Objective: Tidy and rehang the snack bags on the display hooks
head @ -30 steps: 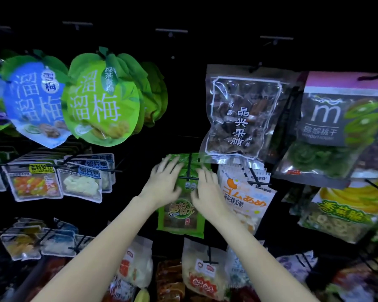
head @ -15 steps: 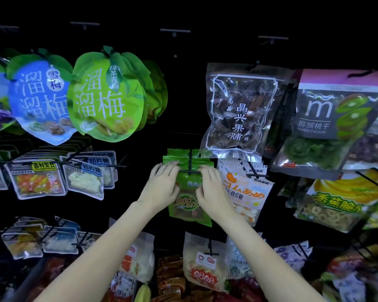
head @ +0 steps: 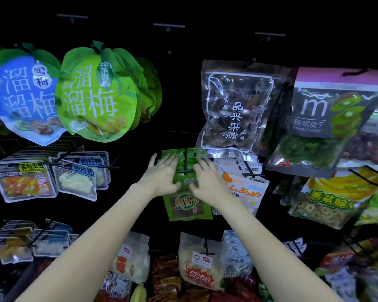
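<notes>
Both hands are at the small flat green foil snack bag (head: pixel 187 203), which hangs from a thin black wire display hook (head: pixel 185 171) in the middle row of the dark rack, just left of a white sachet with orange print (head: pixel 243 188) and under the lower edge of a clear plastic pouch of dark dried fruit (head: pixel 236 110). Half a second ago the fingers were curled in toward the bag's top beside the hook; now they have fanned out. The left hand (head: pixel 162 176) lies with straight, spread fingers on the bag's upper left, and the right hand (head: pixel 205 178) mirrors it on the upper right, fingers straight and pointing up toward the bags stacked behind. Neither grip is clamped on anything: both are apart, flat against the packaging and pressing, not pinching. The bag now hangs lower and squarer than it did, its front label facing out beneath the palms. That suggests the threading onto the hook is finished and this is the smoothing stage, pushing the front bag back so the stack sits flush. Whether the hole is fully seated on the wire cannot be told, since the hands cover that strip. The big leaf-shaped green plum bag (head: pixel 96 99) at upper left hangs untouched.
</notes>
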`<state>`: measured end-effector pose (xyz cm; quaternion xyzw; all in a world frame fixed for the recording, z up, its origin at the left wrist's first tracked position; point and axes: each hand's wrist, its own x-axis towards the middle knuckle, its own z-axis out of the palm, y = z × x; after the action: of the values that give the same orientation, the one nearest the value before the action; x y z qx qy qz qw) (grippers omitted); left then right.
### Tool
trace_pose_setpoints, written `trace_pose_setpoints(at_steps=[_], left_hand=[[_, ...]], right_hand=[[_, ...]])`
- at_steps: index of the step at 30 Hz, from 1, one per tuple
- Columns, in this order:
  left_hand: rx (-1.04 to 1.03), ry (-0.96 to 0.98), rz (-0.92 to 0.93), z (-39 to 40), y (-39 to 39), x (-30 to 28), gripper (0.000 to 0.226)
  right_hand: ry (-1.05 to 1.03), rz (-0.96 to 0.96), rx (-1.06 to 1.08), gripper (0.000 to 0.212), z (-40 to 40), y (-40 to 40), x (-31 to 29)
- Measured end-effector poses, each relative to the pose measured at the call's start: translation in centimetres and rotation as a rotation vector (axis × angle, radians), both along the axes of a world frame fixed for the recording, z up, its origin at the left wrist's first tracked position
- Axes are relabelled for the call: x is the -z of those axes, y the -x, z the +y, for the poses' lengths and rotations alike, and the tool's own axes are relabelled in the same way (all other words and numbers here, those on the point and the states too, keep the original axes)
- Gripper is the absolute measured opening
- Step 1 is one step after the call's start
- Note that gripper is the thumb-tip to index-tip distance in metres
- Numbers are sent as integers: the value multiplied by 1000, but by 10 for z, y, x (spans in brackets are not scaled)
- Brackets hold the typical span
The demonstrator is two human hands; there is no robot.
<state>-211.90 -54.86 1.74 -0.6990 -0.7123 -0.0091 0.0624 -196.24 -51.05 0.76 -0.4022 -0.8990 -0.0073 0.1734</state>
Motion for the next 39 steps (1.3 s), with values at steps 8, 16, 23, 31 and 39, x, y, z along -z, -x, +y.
trace_pose_setpoints(at_steps=[8,16,23,31,39], left_hand=[[41,-124,-138,-16,1,8,82],[191,-693,-235,-66,-16,61,33],[406,-457,-175,-50,-67,50,44],[259,-343,-80,7,-126,26,72],[56,-257,-14,31,-145,14,59]], right_hand=[[68,113,-67,51,-18,-7,9],[-6,317,8,44,-59,-66,36],[-78,388,186,50,-54,-126,36],[-61,-21,144,66,14,-135,1],[32,-114,-43,51,57,-141,-9]])
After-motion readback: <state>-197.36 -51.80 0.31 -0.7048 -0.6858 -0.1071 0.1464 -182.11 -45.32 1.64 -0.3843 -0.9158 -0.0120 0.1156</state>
